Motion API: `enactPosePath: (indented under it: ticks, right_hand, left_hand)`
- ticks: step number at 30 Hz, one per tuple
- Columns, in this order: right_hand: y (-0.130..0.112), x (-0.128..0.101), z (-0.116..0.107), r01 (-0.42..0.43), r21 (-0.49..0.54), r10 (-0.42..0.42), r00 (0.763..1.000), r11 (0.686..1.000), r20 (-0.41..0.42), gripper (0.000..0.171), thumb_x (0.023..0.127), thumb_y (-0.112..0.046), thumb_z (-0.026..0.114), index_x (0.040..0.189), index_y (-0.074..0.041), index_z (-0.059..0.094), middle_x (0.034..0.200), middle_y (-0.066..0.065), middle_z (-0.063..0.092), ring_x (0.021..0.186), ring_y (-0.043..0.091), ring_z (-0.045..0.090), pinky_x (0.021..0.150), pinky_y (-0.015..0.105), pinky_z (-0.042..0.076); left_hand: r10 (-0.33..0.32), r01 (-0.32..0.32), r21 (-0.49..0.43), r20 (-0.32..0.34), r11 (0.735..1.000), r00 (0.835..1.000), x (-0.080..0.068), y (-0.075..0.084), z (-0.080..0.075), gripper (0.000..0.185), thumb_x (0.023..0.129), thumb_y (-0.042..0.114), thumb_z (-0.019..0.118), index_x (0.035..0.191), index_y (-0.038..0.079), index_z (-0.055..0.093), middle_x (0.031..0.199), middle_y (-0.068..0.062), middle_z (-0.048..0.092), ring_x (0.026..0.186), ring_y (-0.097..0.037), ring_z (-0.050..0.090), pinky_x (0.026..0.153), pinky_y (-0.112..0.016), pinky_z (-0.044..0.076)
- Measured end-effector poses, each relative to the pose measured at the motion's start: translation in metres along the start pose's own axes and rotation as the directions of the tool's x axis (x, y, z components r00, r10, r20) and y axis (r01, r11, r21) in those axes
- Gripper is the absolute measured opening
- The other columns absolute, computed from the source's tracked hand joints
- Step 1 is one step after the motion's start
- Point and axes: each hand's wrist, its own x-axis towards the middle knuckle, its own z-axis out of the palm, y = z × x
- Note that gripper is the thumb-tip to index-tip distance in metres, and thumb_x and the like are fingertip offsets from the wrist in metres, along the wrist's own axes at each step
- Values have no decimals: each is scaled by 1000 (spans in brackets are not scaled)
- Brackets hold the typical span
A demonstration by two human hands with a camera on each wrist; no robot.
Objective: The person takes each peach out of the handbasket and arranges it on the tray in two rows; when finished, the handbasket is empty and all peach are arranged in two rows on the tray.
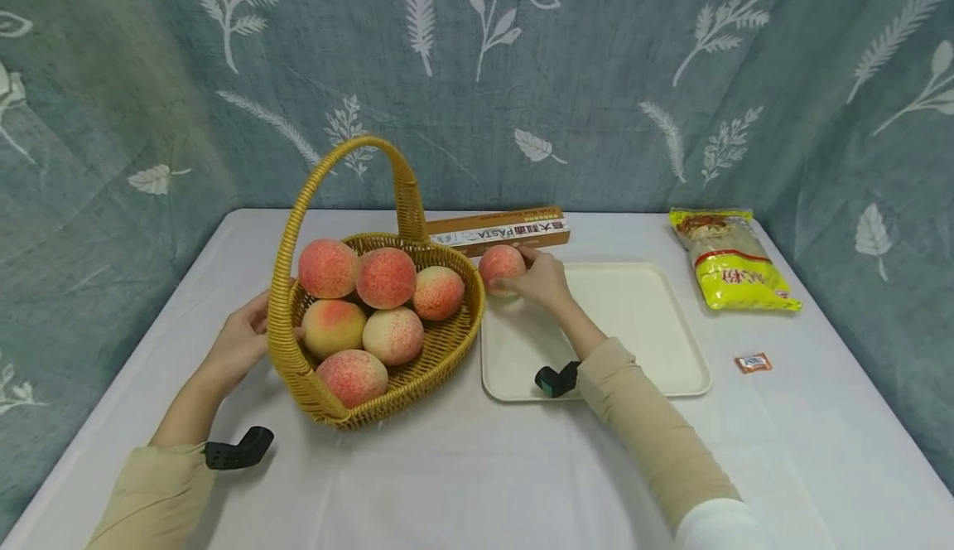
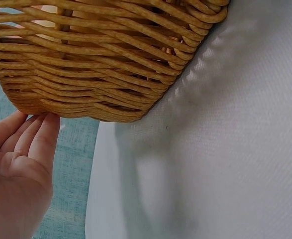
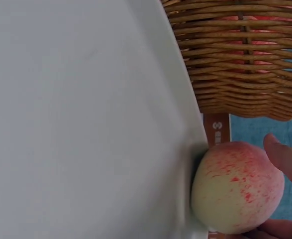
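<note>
A yellow-brown wicker basket [image 1: 440, 368] with a tall arched handle holds several pink and cream peaches [image 1: 392, 336]. My left hand [image 1: 240, 343] grips the basket's left rim, its thumb over the edge; the left wrist view shows the fingertips [image 2: 46, 124] against the weave. At the basket's right side, my right hand [image 1: 542, 279] holds a single peach [image 1: 501, 265] between thumb and fingers. That peach is at the far left corner of a cream tray [image 1: 633, 326]; in the right wrist view the peach [image 3: 238, 189] appears beside the tray rim.
Behind the basket and tray lies a brown pasta box [image 1: 507, 231]. A yellow food bag [image 1: 734, 260] is at the back right, with a small orange packet [image 1: 754, 363] nearer me. A patterned green-blue cloth [image 1: 477, 103] hangs behind the white-covered table [image 1: 447, 484].
</note>
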Motion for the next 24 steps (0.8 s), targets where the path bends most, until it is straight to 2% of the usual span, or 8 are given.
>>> enactPosePath:
  ticks: [3,7,9,13,16,17,22,24]
  right_hand:
    - [-4,0,-4,30,-16,-31,999,999,-35,76,76,-26,83,138,5,50,132,23,57,116,36,56,94,44,49]
    - [-13,1,-9,54,-24,-55,997,998,-48,81,78,-28,82,143,3,45,134,21,56,98,30,59,83,37,49]
    - [-17,1,-10,70,-2,-70,997,998,-45,83,79,-29,82,145,1,43,137,19,54,86,26,58,76,35,47]
    - [-28,-2,-12,111,54,-109,993,992,-39,83,79,-27,82,147,-2,41,144,16,47,106,32,61,89,39,49]
    - [-41,-6,-10,142,101,-141,990,985,-22,83,79,-27,82,148,-5,40,148,14,43,117,37,55,95,44,47]
    - [-46,-7,-9,153,115,-153,988,981,-12,82,80,-27,81,148,-6,40,148,12,44,107,36,59,89,43,49]
    - [-73,-11,1,212,215,-229,972,953,57,80,82,-27,79,149,-9,39,150,8,42,120,26,55,97,35,46]
    - [-83,-12,6,223,270,-256,962,937,91,80,83,-26,79,150,-9,38,151,7,40,138,21,36,108,32,36]
  left_hand:
    - [16,-16,8,-6,1000,1000,1,1,1,79,91,15,66,154,3,20,152,-27,29,133,-27,38,105,-53,33]
    - [24,-23,11,-15,1000,1000,1,0,1,77,92,16,66,154,4,22,152,-26,31,126,-9,40,105,-45,35]
    - [18,-18,2,-11,1000,1000,1,-1,1,77,92,14,65,155,4,21,152,-25,30,126,-7,40,106,-42,35]
    - [15,-15,-5,-11,1000,1000,2,-1,3,77,92,13,65,155,4,21,152,-25,29,128,-11,38,107,-52,31]
    - [16,-16,-1,-15,1000,1000,2,-1,4,77,92,14,66,154,4,22,152,-25,30,122,-4,40,105,-51,32]
    - [17,-17,-3,-18,1000,1000,2,-2,4,77,92,13,66,155,5,22,152,-22,32,120,-2,40,104,-48,34]
    - [26,-26,-4,-41,1000,999,0,-4,4,76,92,12,66,155,8,24,144,-3,41,115,4,40,92,-22,39]
    - [30,-30,-4,-46,1000,998,0,-5,4,76,92,12,66,155,9,24,143,0,42,116,4,40,88,-17,39]
